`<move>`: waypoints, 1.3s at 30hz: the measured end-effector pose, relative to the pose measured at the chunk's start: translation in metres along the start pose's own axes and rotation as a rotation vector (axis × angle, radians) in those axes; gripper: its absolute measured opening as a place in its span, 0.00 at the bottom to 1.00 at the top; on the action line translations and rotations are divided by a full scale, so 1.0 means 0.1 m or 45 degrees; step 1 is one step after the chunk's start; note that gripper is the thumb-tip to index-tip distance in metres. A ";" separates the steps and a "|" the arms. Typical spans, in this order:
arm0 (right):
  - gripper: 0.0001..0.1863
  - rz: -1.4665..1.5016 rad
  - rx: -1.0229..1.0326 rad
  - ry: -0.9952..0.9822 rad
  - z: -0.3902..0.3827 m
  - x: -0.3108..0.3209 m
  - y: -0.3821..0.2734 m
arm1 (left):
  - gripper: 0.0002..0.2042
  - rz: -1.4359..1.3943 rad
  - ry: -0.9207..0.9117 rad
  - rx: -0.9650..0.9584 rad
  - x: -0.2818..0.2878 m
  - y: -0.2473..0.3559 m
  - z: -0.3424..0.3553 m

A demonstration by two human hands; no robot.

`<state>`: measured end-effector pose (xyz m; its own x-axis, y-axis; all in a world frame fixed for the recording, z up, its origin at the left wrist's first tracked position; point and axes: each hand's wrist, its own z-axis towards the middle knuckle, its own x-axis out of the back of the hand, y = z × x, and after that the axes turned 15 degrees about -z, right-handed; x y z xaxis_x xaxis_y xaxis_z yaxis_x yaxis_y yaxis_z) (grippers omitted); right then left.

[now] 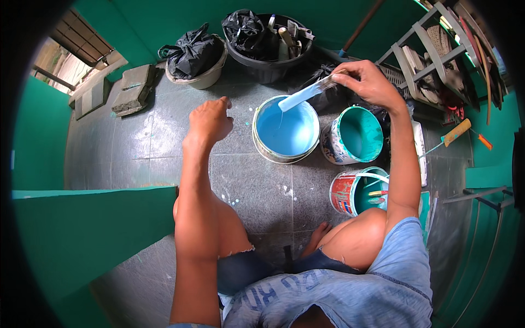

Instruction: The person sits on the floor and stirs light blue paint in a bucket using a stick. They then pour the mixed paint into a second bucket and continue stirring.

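Note:
My right hand (pixel 363 81) pinches the upper end of a flat stick (pixel 302 98), whose lower part is coated in light blue paint. The stick slants over the rim of a white bucket (pixel 273 157), and a thin strand of paint hangs from its tip. Light blue paint (pixel 290 134) fills the inside of that bucket. To the bucket's left, my left hand (pixel 209 121) hovers apart from it, back up and fingers curled, with nothing visible in it. Just right of the blue paint stands another bucket (pixel 331 143), green inside.
Near my right knee, a red-labelled bucket (pixel 343 192) holds green paint and a brush (pixel 377 193). A paint roller (pixel 456 133) lies at the right. Behind stand a black tub (pixel 268 71), a bin with a black bag (pixel 194 54), stone blocks (pixel 134 90) and a grey rack (pixel 432 46).

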<state>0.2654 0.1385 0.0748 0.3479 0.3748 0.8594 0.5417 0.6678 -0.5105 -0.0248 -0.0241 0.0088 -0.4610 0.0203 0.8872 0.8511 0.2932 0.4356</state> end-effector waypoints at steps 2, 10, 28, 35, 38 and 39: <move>0.12 -0.017 0.042 0.064 -0.04 0.08 -0.03 | 0.16 0.004 0.031 0.039 0.04 -0.04 0.00; 0.12 -0.087 0.060 0.125 -0.10 0.18 -0.10 | 0.17 -0.033 0.055 0.074 0.11 -0.14 0.00; 0.06 -0.688 0.316 0.046 0.34 -1.62 0.26 | 0.20 -0.018 0.030 0.051 0.08 -0.02 -0.01; 0.04 -1.271 0.269 -0.357 0.19 -1.96 0.39 | 0.22 -0.039 0.011 0.066 0.11 -0.06 -0.04; 0.06 -0.757 0.201 -0.633 0.24 -1.89 0.21 | 0.23 -0.061 0.026 0.042 0.10 -0.09 -0.05; 0.06 -0.531 0.178 -0.616 0.25 -1.89 0.18 | 0.23 -0.068 0.034 0.030 0.10 -0.09 -0.05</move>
<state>0.1902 0.0951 -0.0962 -0.2713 0.2919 0.9172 0.4405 0.8849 -0.1513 -0.0363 -0.0315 0.0144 -0.4987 -0.0217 0.8665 0.8190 0.3156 0.4792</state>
